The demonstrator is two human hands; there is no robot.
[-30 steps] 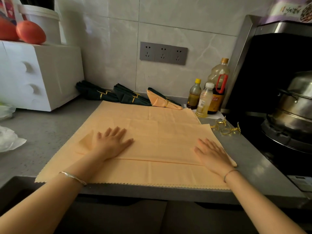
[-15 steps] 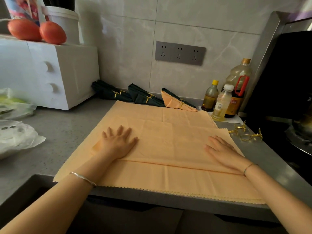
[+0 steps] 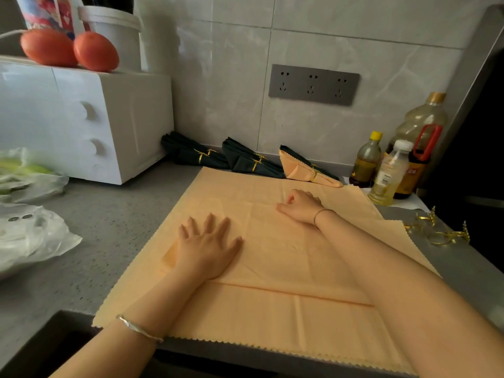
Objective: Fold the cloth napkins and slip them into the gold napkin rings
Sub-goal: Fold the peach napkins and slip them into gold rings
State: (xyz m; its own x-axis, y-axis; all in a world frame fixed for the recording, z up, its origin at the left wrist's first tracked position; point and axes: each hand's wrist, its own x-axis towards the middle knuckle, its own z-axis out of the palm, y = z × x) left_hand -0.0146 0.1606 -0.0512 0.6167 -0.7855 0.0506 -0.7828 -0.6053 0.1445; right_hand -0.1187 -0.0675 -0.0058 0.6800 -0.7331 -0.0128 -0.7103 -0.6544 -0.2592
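A large peach cloth napkin point(image 3: 272, 268) lies spread on the grey counter, with one layer folded over it and a crease running across its near part. My left hand point(image 3: 207, 246) presses flat on its left side, fingers spread. My right hand point(image 3: 300, 205) is farther back near the middle, its fingers curled and pinching the edge of the folded layer. Several loose gold napkin rings point(image 3: 441, 236) lie on the counter to the right of the cloth. Finished napkins in gold rings lie along the back wall: dark green ones point(image 3: 199, 156) and a peach-and-green one point(image 3: 308, 170).
Three oil bottles point(image 3: 390, 175) stand at the back right beside a dark stove recess. A white appliance point(image 3: 81, 118) with two tomatoes point(image 3: 95, 51) on top stands at the back left. Plastic bags point(image 3: 27, 236) lie on the left. The cloth's near hem reaches the counter's front edge.
My right hand has left the cloth's right side, moved back and leftward to the middle, and curled its fingers on the fold edge. The left hand stays flat. The camera has turned left.
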